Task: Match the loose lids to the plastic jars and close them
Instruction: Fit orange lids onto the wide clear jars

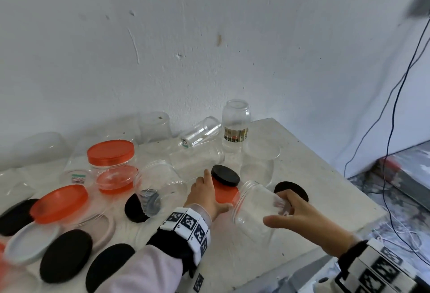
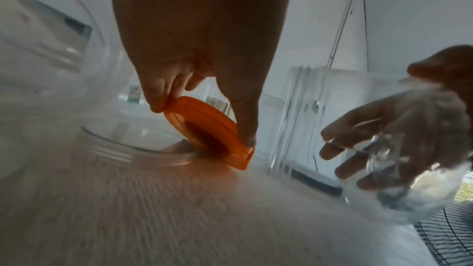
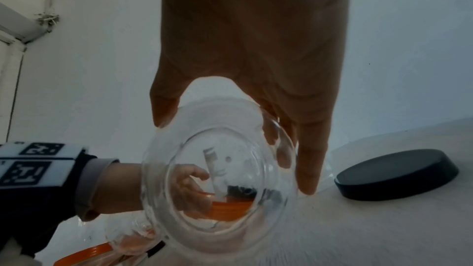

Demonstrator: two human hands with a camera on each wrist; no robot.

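**Orange lid lifted on edge, clear jar tilted beside it**

A pale tabletop (image 1: 302,176) against a scuffed white wall (image 1: 209,36), and it is crowded with clear jars and loose lids. Over at 3 o'clock, dark cables (image 1: 395,97) hang down the wall.

Center stage: the left hand (image 1: 204,193) pinches a small orange lid (image 2: 204,128) between thumb and fingertips. In the left wrist view that lid is tipped up on its edge, its lower rim touching the table. Right beside it, at 3 o'clock, the right hand (image 1: 300,216) grips a clear jar (image 1: 258,206) by its base, fingers curled around the bottom, thumb on the near side. The jar is tilted, mouth pointing toward the orange lid. Through the jar's base, the right wrist view shows the left hand's fingers and the orange rim.

At 12 o'clock of the left hand, a black lid (image 1: 225,175) lies half on the orange lid's far side. Another black lid (image 1: 290,190) rests flat behind the right hand.

Out at 9 o'clock, a jar closed with an orange lid (image 1: 110,153) stands upright, and a larger loose orange lid (image 1: 59,203) sits tilted nearer. At 7 o'clock, 2 black lids (image 1: 66,255) lie flat beside a white lid (image 1: 30,241). Back at 12 o'clock, a labelled jar (image 1: 236,125) stands upside down by the wall, with a slimmer jar (image 1: 200,133) leaning beside it.
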